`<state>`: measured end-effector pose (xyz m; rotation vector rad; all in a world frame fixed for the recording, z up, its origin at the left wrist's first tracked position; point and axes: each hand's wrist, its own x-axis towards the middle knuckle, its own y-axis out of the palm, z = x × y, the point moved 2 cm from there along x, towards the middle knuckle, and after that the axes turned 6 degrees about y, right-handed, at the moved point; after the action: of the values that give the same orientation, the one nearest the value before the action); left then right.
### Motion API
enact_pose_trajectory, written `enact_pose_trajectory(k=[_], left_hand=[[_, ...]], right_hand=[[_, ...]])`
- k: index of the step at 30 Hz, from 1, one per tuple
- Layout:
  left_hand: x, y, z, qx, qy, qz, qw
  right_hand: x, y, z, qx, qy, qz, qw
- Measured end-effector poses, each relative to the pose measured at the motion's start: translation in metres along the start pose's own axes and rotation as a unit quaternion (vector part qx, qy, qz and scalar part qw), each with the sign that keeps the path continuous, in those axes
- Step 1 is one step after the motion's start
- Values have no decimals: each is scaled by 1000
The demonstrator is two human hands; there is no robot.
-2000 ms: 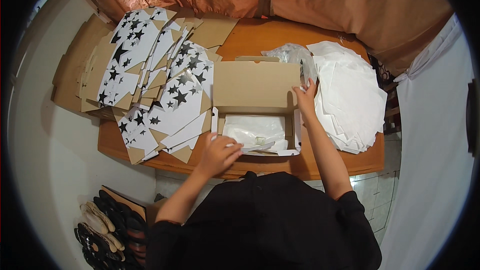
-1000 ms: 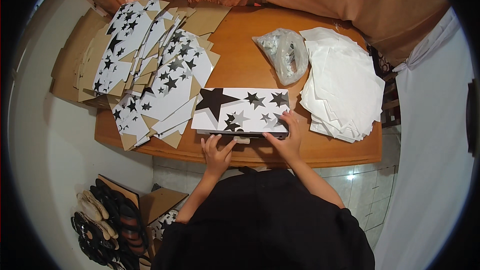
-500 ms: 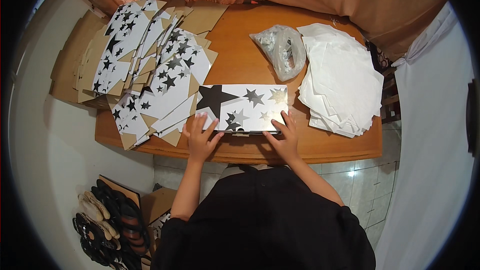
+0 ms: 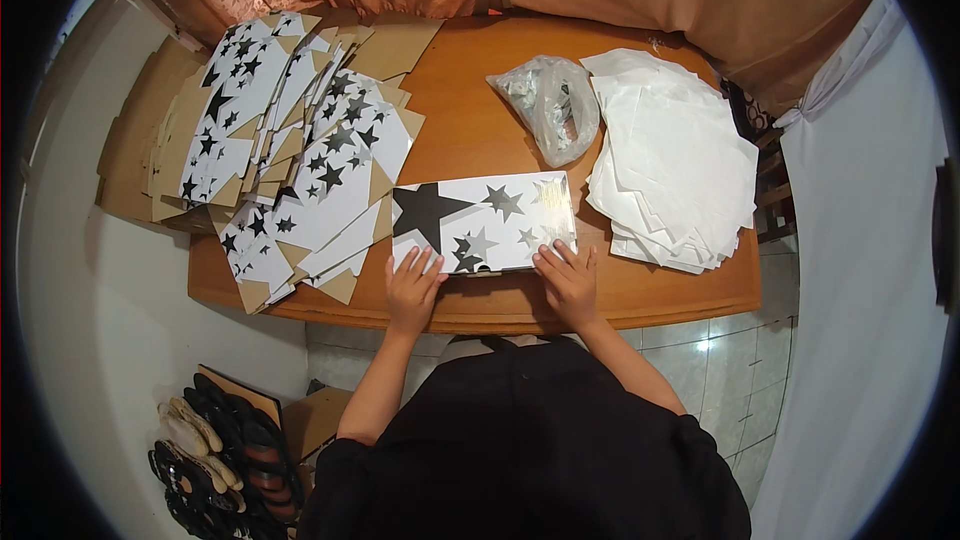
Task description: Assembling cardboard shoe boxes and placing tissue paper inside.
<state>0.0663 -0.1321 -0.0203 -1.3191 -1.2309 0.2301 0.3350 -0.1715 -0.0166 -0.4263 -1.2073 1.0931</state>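
Note:
A closed cardboard box (image 4: 514, 234), white with black, grey and gold stars, lies in front of me on the wooden table. My left hand (image 4: 412, 292) rests at its near left corner, fingers stretched over the front edge. At the near right corner, my right hand (image 4: 568, 286) touches the edge in the same way, its fingers extended. Neither hand is wrapped round anything. The thumbs' exact contact with the front side is hard to make out.
Flat star-printed cardboard blanks (image 4: 330, 155) are piled at the left. A clear plastic bag (image 4: 560, 125) with small contents sits behind the box, beside stacked white paper sheets (image 4: 675, 160). The wooden table's (image 4: 480, 315) front edge is near my body. Shoes (image 4: 235, 440) stand lower left.
Both hands have shifted slightly toward me, onto the box's front edge. The box now sits slightly turned, its right end farther away, and less of the gap under its lid shows.

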Motion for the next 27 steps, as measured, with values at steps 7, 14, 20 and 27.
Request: enact_pose_trajectory(k=[7,14,20,27], left_hand=[[5,8,-24,12,-40,-12,999],[6,9,-31,-9,-79,-9,997],[2,11,-30,-19,-96,-18,995],[2,14,-30,-16,-98,-32,994]], right_hand=[[18,-14,-10,37,5,-11,999],[24,1,30,89,-97,-1,991],[29,10,28,103,-143,12,984],[35,9,24,117,-202,21,972]])
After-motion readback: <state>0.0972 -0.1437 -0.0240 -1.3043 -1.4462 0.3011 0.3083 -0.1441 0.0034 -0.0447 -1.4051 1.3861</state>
